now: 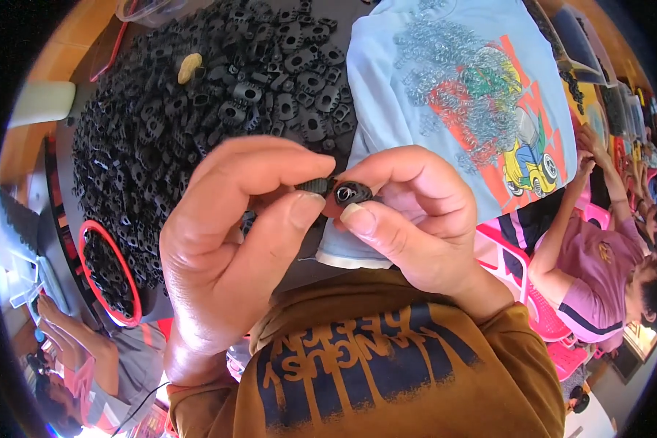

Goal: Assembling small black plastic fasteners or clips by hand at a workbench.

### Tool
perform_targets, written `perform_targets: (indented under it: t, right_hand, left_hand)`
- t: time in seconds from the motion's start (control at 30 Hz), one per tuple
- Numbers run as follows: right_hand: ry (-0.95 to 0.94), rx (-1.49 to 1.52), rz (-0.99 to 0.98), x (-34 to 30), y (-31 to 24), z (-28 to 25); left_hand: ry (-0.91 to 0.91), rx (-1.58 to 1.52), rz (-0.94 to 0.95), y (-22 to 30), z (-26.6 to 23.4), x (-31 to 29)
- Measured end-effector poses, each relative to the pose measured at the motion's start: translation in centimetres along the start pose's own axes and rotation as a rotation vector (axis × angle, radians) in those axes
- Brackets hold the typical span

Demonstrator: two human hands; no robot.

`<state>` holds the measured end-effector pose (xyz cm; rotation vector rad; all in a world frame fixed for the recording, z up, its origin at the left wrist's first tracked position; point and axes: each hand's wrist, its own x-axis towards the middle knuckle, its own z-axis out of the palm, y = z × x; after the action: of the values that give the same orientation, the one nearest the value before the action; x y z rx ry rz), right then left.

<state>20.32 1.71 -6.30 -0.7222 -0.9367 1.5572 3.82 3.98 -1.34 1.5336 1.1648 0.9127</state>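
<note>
My left hand (pixel 233 226) pinches a small black ribbed plastic clip half (pixel 314 185) between thumb and forefinger. My right hand (pixel 423 212) grips another black clip half (pixel 363 191), with a shiny metal spring (pixel 347 193) showing in its end. The two pieces meet or nearly meet in front of my chest; whether they are joined I cannot tell. Beyond my left hand spreads a big heap of black toothed clip halves (pixel 160 131). Many loose metal springs (pixel 445 73) lie on a light blue printed T-shirt (pixel 372 73) beyond my right hand.
A peanut (pixel 190 68) rests on the heap. A red-rimmed basket (pixel 83 248) of black parts stands at the left. A clear container (pixel 150 10) is at the far left. People sit on both sides, one in a purple shirt (pixel 591 285) by pink chairs (pixel 544 314).
</note>
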Motion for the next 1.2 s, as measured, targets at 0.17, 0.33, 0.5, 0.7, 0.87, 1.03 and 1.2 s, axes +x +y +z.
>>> perform_targets:
  t: [0.17, 0.33, 0.5, 0.7, 0.87, 1.03, 1.2]
  right_hand:
    - [-0.024, 0.016, 0.025, -0.11, -0.09, -0.19]
    - [-0.017, -0.096, -0.054, 0.01, 0.35, -0.37]
    - [-0.026, -0.069, -0.041, 0.03, 0.26, -0.23]
    - [-0.021, -0.069, -0.029, -0.06, 0.09, -0.14]
    - [-0.022, -0.130, -0.067, -0.04, 0.19, -0.25]
    - [-0.028, -0.155, -0.034, -0.04, 0.08, -0.34]
    - [0.027, -0.220, -0.069, -0.17, 0.75, -0.11]
  left_hand:
    - [0.071, -0.304, -0.147, 0.70, 0.30, -0.04]
    - [0.064, -0.356, -0.279, 0.62, 0.49, -0.06]
    - [0.031, -0.311, -0.141, 0.15, 0.73, 0.10]
    - [0.041, -0.379, -0.305, 0.75, 0.44, -0.48]
    - [0.041, -0.362, -0.325, 0.66, 0.58, -0.30]
    - [0.011, -0.269, -0.300, 1.12, 0.25, -0.09]
    - [-0.048, 0.094, -0.086, 0.35, -0.09, -0.05]
